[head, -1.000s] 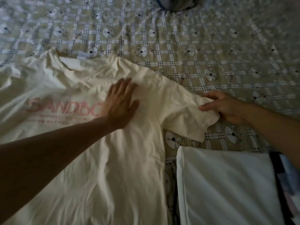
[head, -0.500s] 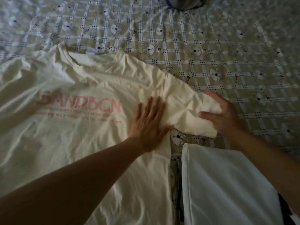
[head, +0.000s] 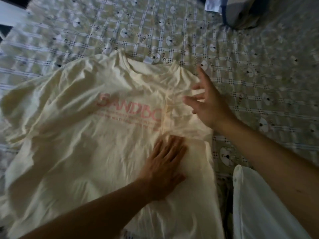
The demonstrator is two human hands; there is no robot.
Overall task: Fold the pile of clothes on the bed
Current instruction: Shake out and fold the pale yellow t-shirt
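A cream T-shirt (head: 82,152) with pink lettering lies spread face up on the checked bedsheet (head: 259,87). Its right sleeve is folded inward over the chest, covering the end of the lettering. My left hand (head: 165,164) presses flat on the shirt's right side, just below the folded sleeve, fingers together. My right hand (head: 208,102) hovers over the folded sleeve with fingers spread and nothing held.
A folded white garment (head: 262,209) lies at the lower right, close to the shirt's edge. A dark blue and grey bundle (head: 241,12) sits at the top right of the bed. The bed's left corner shows at the top left.
My right hand has carried the right sleeve inward over the chest and let it go. My left hand slid down the shirt's right side. The view shifted, so the shirt sits further right.
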